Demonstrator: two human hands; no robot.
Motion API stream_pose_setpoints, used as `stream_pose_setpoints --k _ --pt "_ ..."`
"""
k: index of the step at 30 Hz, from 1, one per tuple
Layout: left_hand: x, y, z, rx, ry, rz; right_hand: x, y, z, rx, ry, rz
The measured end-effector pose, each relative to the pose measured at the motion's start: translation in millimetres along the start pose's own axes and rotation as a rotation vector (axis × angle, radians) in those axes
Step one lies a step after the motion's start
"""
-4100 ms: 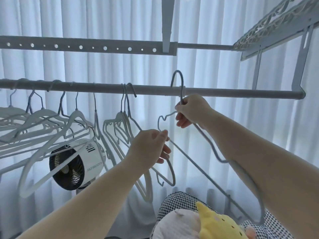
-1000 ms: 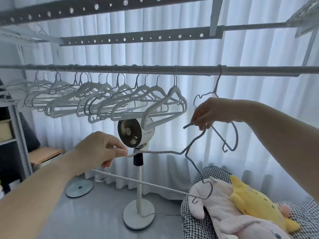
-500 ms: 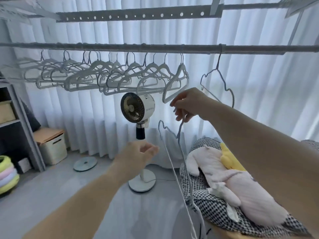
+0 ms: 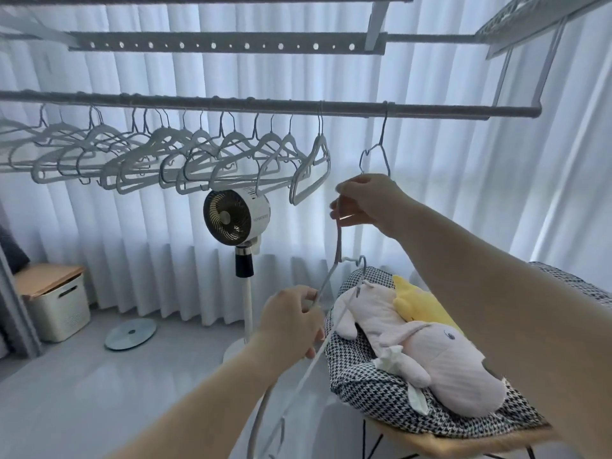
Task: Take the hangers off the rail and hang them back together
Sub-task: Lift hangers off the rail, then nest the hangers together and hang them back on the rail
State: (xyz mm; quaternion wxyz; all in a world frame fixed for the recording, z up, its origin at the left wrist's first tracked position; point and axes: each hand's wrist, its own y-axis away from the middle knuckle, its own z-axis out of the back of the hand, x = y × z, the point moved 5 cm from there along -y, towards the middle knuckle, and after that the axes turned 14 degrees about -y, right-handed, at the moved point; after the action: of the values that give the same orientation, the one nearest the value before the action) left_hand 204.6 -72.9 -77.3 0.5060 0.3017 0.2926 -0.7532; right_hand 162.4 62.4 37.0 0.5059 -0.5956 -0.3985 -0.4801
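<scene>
- Hangers crowd the rail from nine to twelve o'clock; a lone wire hanger dangles at one.
- Right hand pinches the loose hanger's hook, dead centre.
- Left hand, six o'clock, fingers closed round its shoulder.

Wall: white pleated curtains, daylight glowing through.
Floor: pale grey, glossy.
Furniture: pedestal fan; lidded storage box; houndstooth-cushioned chair.
</scene>
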Motion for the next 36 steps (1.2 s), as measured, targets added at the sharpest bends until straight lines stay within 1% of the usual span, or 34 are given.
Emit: stream_pose_setpoints --k 2,4,6,9,11,13,16,18,23,27,29,33,36 --pt "-1.4 -9.6 6.2 -0.025 0.105 0.050 -1.1 -8.8 9.6 -0.039 0.125 0.032" --pt "-1.4 -24.8 9.3 -0.028 0.135 0.073 -2.7 -20.9 23.4 -0.141 0.389 0.101" --pt "-3.9 -42.6 9.3 -0.018 0.137 0.074 -8.6 -36.1 37.4 -0.211 0.653 0.125" --pt "-12.5 -71.9 4.8 0.003 0.124 0.066 -16.7 -58.7 56.7 -0.250 0.832 0.113" --pt "-19.9 -95.7 2.8 -0.009 0.112 0.070 -18.2 -79.1 73.1 -0.295 0.864 0.113" --pt "-30.2 -124.0 2.4 -0.044 0.119 0.072 -16.3 -104.2 90.5 -0.328 0.844 0.133" --pt "-46.0 -163.6 5.9 -0.101 0.107 0.066 -6.7 -143.7 109.5 -0.293 0.788 0.167" --pt "-55.3 -187.7 12.5 -0.144 0.102 0.059 3.1 -168.9 118.0 -0.259 0.801 0.208" --pt "-78.6 -235.4 28.8 -0.225 0.154 0.034 34.9 -220.1 130.2 -0.236 0.981 0.429" --pt "-99.3 -257.1 36.9 -0.282 0.178 -0.030 51.5 -253.0 137.4 -0.216 1.132 0.523" --pt "-109.7 -266.2 38.4 -0.290 0.179 -0.060 57.1 -268.0 140.2 -0.211 1.176 0.528" --pt "-126.6 -288.9 40.5 -0.287 0.126 -0.099 61.3 -292.5 145.5 -0.207 1.222 0.472" --pt "-133.7 -308.1 45.8 -0.287 0.126 -0.125 60.1 -301.5 145.1 -0.191 1.211 0.487"
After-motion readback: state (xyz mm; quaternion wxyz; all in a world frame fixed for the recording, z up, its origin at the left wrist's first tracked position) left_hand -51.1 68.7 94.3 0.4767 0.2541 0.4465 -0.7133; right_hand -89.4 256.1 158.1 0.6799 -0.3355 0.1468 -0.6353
